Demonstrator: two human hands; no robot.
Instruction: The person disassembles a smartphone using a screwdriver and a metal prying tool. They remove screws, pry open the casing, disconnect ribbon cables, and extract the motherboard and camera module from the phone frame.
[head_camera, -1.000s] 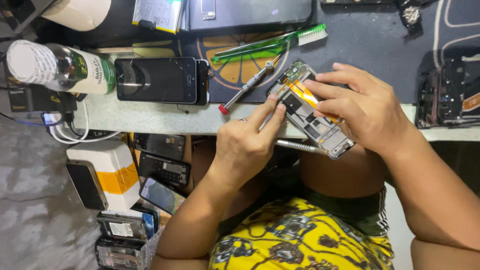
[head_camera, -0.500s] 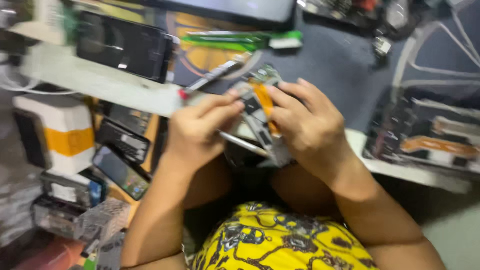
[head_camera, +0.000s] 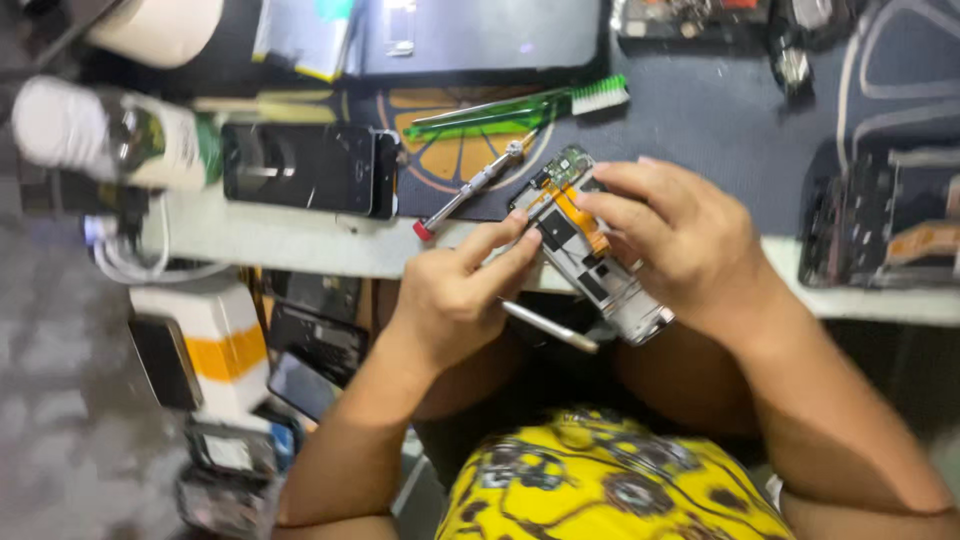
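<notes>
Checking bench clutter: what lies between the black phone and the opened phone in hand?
In the head view, a red-tipped screwdriver lies between the black phone and the opened phone.

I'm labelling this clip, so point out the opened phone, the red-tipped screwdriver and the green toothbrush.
opened phone (head_camera: 578, 240): head view, on its exposed inner frame.
red-tipped screwdriver (head_camera: 470, 188): head view, on the middle of its shaft.
green toothbrush (head_camera: 500, 112): head view, on its translucent green handle.

Lighting even, moderately bright, from above. Soft shadow beneath the workbench edge (head_camera: 300, 250). Glare on the black phone screen (head_camera: 300, 167) and white bottle cap (head_camera: 50, 122). Motion blur throughout; left floor area and right-edge parts tray (head_camera: 890, 225) smeared, detail unreadable.
</notes>
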